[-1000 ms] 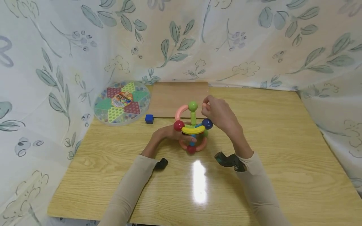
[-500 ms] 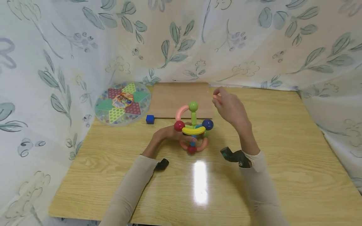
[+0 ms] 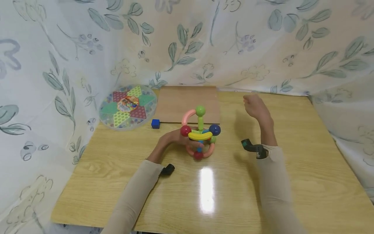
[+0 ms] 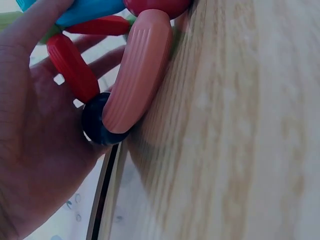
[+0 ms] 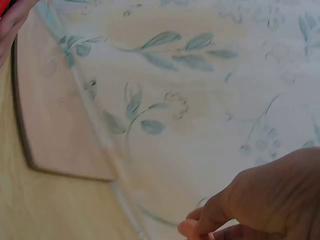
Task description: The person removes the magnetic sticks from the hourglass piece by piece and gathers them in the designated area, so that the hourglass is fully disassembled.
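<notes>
A toy built of magnetic rods and balls (image 3: 200, 135) stands on the table, with a green ball on top, red and blue balls at its sides and a yellow curved rod in front. My left hand (image 3: 179, 137) holds it from the left. In the left wrist view the thumb crosses a blue rod, fingers reach behind red rods (image 4: 75, 67), and a salmon curved rod (image 4: 140, 70) runs down to a dark ball (image 4: 97, 120). My right hand (image 3: 255, 105) is raised over the table to the right, pinching a small salmon-pink rod (image 5: 188, 229), mostly hidden by the fingers.
A flat brown board (image 3: 188, 102) lies behind the toy against the patterned curtain (image 3: 257, 52). To the left are a small blue cube (image 3: 155, 123) and a round clear case (image 3: 128, 107) with a coloured star pattern. The wooden table (image 3: 295, 156) extends right.
My right hand has moved away from the toy to the right and slightly back, keeping its fingers closed together. The left hand and the toy have stayed in place.
</notes>
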`<state>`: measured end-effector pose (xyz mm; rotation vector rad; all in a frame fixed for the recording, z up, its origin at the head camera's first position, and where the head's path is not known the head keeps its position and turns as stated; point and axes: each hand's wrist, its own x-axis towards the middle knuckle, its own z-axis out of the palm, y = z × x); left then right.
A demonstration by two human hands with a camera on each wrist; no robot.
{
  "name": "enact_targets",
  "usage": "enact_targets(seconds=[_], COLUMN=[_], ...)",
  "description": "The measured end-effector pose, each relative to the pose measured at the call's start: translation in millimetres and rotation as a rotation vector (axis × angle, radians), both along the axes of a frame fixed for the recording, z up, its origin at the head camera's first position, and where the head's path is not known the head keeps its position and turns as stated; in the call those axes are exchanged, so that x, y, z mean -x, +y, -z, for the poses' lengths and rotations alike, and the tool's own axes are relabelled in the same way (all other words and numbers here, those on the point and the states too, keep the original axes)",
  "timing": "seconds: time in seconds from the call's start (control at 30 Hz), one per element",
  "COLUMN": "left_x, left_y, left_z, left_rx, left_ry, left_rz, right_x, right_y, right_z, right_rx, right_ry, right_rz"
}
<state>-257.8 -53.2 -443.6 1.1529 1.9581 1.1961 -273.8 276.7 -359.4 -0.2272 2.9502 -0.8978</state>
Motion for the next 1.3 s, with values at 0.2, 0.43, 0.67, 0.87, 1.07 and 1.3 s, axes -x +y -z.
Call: enact_targets(seconds=[0.2,0.43,0.67,0.87,1.07,1.3], left_x=[-1.1,3.2,-4.2,-4.4,0.7,1.0], left_y=[4.1,10.4,9.2,6.4,6.1,5.6], left_z=[-3.1,2.5,1.1,-1.5,-0.8,-2.2], left_rx=[0.009,-0.076,-0.009,0.005,-0.067,-0.214], left_ry=[0.042,0.076,0.04,0.051,0.026,-0.051], left_rz=[0.002,0.038,-0.046,-0.072,-0.035,-0.028], right_x=[9.4,9.4,12.6,16.2,15.1,-3.7], right_y=[7,7,9,10,-2,-45], right_z=[37.3,52.6,51.0,41.2,25.8,-7.5], right_rx=[-0.057,-0.068,-0.072,-0.083,-0.039,0.2], right_ry=[0.027,-0.029,-0.151,-0.207,-0.149,-0.099], right_rz=[0.09,0.164,0.139,0.12,0.06,-0.164])
